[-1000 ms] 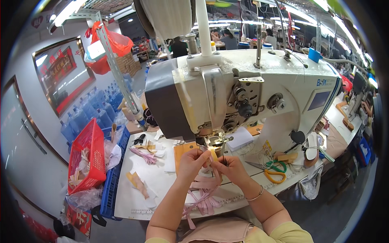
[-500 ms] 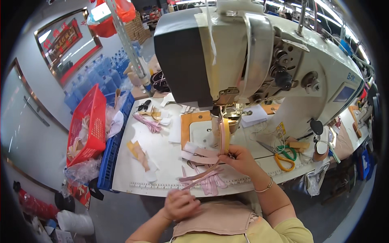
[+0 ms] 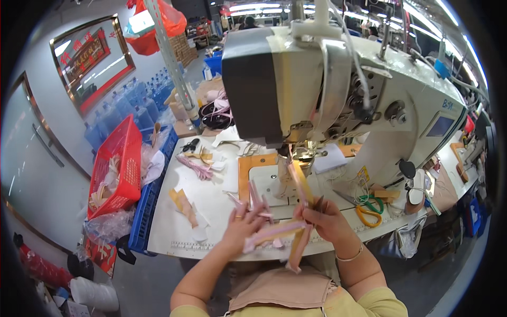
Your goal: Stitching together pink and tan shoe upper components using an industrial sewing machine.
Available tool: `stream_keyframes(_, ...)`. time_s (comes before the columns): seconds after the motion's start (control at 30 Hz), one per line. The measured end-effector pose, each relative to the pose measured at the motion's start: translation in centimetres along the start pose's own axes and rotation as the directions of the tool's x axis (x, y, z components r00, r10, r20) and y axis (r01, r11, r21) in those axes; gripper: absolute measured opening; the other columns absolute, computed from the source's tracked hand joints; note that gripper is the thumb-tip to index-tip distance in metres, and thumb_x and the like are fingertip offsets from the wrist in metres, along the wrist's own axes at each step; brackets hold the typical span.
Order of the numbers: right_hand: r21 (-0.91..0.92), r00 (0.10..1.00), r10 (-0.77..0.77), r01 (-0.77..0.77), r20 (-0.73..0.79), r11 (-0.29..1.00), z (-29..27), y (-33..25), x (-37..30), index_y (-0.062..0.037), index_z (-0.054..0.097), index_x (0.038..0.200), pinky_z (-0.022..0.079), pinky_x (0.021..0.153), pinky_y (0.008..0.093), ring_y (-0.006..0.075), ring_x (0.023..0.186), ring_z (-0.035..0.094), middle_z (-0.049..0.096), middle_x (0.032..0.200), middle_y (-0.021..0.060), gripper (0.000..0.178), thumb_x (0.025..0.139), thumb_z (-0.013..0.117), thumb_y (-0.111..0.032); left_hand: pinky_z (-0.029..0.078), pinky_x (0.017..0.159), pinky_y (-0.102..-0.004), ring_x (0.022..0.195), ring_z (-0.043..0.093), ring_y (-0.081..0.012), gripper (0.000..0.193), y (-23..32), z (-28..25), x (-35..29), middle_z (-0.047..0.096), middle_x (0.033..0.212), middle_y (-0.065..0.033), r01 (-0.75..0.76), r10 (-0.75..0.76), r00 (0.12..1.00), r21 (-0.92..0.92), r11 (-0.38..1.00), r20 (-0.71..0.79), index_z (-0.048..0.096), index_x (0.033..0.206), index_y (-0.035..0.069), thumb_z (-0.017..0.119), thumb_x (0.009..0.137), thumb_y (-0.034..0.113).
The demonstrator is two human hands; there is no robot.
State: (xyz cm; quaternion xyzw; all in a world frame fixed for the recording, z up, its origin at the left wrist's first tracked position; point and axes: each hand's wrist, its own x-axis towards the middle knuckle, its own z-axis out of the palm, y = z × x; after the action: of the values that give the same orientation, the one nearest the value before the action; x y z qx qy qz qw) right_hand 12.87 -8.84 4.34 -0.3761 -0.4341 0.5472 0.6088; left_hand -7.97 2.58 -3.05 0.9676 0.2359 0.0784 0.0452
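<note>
My right hand (image 3: 326,221) is closed, pinching pink and tan fabric strips (image 3: 275,232) near the table's front edge. A dark pointed tip (image 3: 319,203), perhaps of a small tool, juts from its fingers. A yellowish strip (image 3: 301,182) runs from these fingers up to the needle area of the sewing machine (image 3: 311,74). My left hand (image 3: 243,230) reaches over the table with fingers stretched out, slightly blurred. Its fingertips are at several narrow pink strips (image 3: 256,196); whether it grips any is hard to see.
Orange-handled scissors (image 3: 369,215) lie at the right, beside green handles (image 3: 376,203). Fabric scraps (image 3: 185,207) and a pink strip bundle (image 3: 195,168) lie at the left. A red basket (image 3: 117,169) and blue crate (image 3: 142,211) stand left of the table.
My left hand has moved from the front edge, up and forward to the pink strips. My right hand has shifted slightly right and nearer, and the strips now hang across the table edge.
</note>
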Motion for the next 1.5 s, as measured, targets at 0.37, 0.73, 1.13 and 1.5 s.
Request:
stream_keyframes(0.37, -0.202, 0.977, 0.069, -0.111, -0.201, 0.973, 1.1, 3.0, -2.4, 0.0010, 0.061, 0.087, 0.042, 0.060, 0.0193, 0.0047, 0.065, 0.051, 0.060, 0.072, 0.0009, 0.020, 0.082, 0.058, -0.018, 0.038, 0.058, -0.0193, 0.064, 0.049, -0.0051, 0.017, 3.3, -5.6, 9.5, 0.055, 0.069, -0.0002, -0.066, -0.365, 0.926, -0.995, 0.079, -0.091, 0.056, 0.078, 0.000, 0.057, 0.081, 0.017)
stream_keyframes(0.73, -0.155, 0.979, 0.081, -0.110, -0.186, 0.982, -0.5, 2.5, -0.9, 0.0012, 0.060, 0.086, 0.043, 0.062, 0.0192, 0.0049, 0.066, 0.052, 0.060, 0.073, 0.0014, 0.018, 0.084, 0.056, -0.016, 0.032, 0.045, -0.0169, 0.052, 0.041, -0.0005, 0.018, 3.9, -6.0, 11.0, 0.051, 0.057, 0.0049, -0.030, -0.447, 0.884, -0.971, 0.237, -0.136, 0.060, 0.072, 0.000, 0.060, 0.080, 0.016)
stream_keyframes(1.13, -0.195, 0.977, -0.012, -0.031, -0.213, 0.980, -0.6, 1.2, 2.9, 0.0005, 0.060, 0.084, 0.041, 0.060, 0.0187, 0.0049, 0.066, 0.051, 0.058, 0.074, 0.0005, 0.017, 0.084, 0.056, -0.016, 0.039, 0.051, -0.0176, 0.056, 0.049, -0.0032, 0.014, 4.2, -6.6, 10.4, 0.056, 0.062, 0.0013, -0.015, -0.465, 0.874, -0.963, 0.271, -0.144, 0.060, 0.077, 0.000, 0.061, 0.078, 0.014)
stream_keyframes(1.5, -0.122, 0.940, -0.079, 0.040, -0.332, 0.992, 0.0, 0.5, 6.0, -0.0005, 0.058, 0.079, 0.039, 0.053, 0.0173, 0.0030, 0.059, 0.048, 0.057, 0.070, -0.0001, 0.020, 0.084, 0.056, -0.019, 0.044, 0.056, -0.0194, 0.061, 0.054, -0.0061, 0.012, 2.7, -7.2, 10.7, 0.058, 0.069, -0.0016, -0.085, -0.397, 0.897, -0.959, 0.272, -0.192, 0.057, 0.086, 0.000, 0.060, 0.077, 0.008)
